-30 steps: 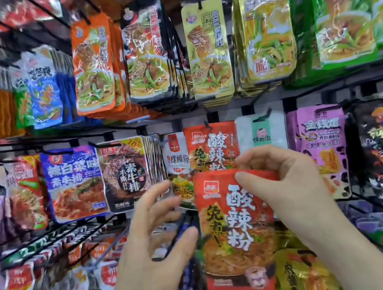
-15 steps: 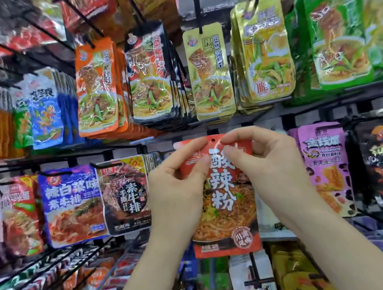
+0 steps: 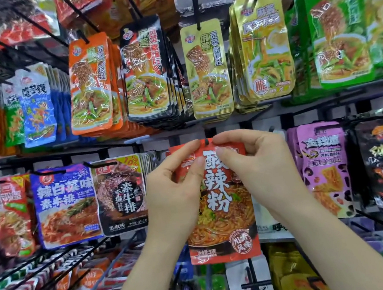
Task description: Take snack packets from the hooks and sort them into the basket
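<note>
You are in a shop, close up against a wall display of snacks. Black wire hooks (image 3: 195,9) stick out toward you in rows, each loaded with a stack of identical sealed packs. There are orange packets (image 3: 89,85) at eleven o'clock, yellow packets (image 3: 263,48) at one o'clock and green packets (image 3: 339,33) at two o'clock. A blue packet (image 3: 65,206) fronts its stack at nine o'clock, and a purple packet (image 3: 322,170) hangs at three o'clock. Every pack faces out with printed brand lettering and a food picture.
</note>
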`<state>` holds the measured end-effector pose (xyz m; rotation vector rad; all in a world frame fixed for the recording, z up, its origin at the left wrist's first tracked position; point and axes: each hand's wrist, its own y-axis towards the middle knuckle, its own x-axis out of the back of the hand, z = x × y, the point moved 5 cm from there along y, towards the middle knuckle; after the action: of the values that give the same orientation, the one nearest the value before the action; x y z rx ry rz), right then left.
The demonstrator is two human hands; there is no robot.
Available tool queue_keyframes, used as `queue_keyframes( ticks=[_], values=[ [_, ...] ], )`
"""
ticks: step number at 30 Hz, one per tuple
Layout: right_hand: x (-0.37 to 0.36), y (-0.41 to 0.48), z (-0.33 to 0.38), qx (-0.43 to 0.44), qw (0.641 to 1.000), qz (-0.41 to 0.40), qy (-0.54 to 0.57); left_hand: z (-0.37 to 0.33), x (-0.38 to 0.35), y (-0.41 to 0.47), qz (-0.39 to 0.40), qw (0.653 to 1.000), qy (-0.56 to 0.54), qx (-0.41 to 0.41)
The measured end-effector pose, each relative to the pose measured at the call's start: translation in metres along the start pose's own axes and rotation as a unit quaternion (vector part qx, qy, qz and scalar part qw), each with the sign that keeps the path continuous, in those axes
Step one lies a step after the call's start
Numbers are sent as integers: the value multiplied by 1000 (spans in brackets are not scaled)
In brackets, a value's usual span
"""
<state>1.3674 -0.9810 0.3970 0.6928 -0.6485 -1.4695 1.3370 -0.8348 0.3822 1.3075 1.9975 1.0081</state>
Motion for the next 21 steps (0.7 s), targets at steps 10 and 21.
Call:
queue_keyframes(
  ticks=[10,21],
  values=[
    [1,-12,-9,7,947,177,-268,26,-2,-3,128,989,62,27],
    [18,-18,-21,62,858,116,-496,55,-17,-5,73,923,378,-3]
  ],
)
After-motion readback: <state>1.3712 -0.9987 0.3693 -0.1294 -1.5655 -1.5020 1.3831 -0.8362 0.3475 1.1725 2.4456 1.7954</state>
